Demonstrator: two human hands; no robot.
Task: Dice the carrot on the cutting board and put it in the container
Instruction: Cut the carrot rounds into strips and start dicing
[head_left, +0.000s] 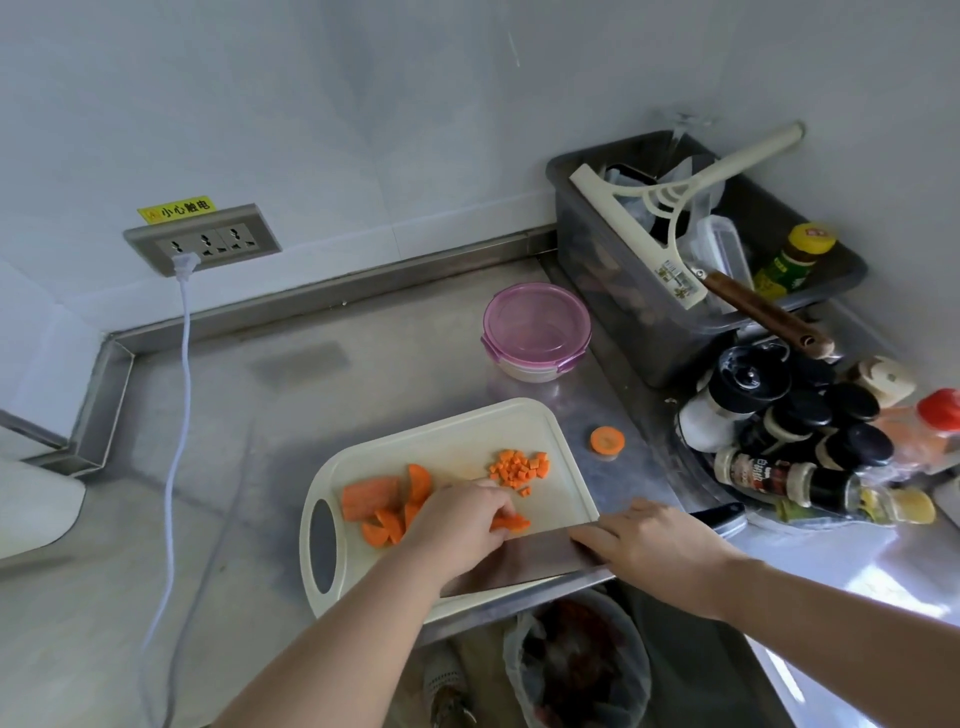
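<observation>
- Closest in, the left hand (457, 525) is on the cutting board (467, 441), fingertips curled down and pinching a carrot strip (511, 522). The strip's long axis runs 9 to 3 o'clock, and its free end pokes out at 3.
- The right hand (649, 540) grips the knife (519, 564) where blade meets handle, fingers over the blade and thumb on the far side. The blade runs from 3 toward 8 o'clock, just under the strip, and the black handle sticks out at 2.
- The diced pile (519, 467) sits at 1 o'clock of the left hand, near the board's far right corner.
- The carrot chunk (371, 499) is at 9 o'clock of that hand, long axis 9 to 3. Half-moon slices (384, 527) lie just beside it.
- One carrot round (607, 440) lies off the board on the table (260, 415), at 3 o'clock of the dice.
- The container (536, 332) stands at 12 o'clock, apart from the board, with its purple lid on.
- The board's near edge lies along the table's front lip, with a bin (576, 665) below.
- There's open table from 9 to 11 o'clock. Spice bottles (779, 441) and a grey tub (675, 291) crowd the space from 1 to 3.
</observation>
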